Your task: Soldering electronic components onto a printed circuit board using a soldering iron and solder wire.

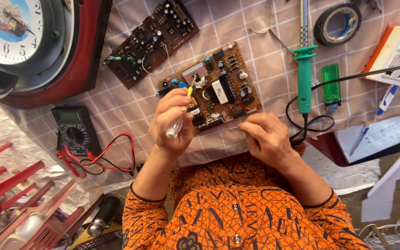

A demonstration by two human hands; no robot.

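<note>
Circuit board (218, 88) lies on checked tablecloth (126, 106).

A black multimeter (73, 132) is lying at the left side of the checked cloth (251, 51), and its small grey-green rectangular screen (68, 116) is sitting at the top of its body, showing nothing readable. On the nearer brown circuit board (211, 88), a white rectangular label (220, 91) with dark print is lying on a component close to the middle, a little to the right of the left hand (172, 122). At the right edge, a pale blue sheet of paper (380, 135) with faint writing is lying under a pen (360, 139).
</note>
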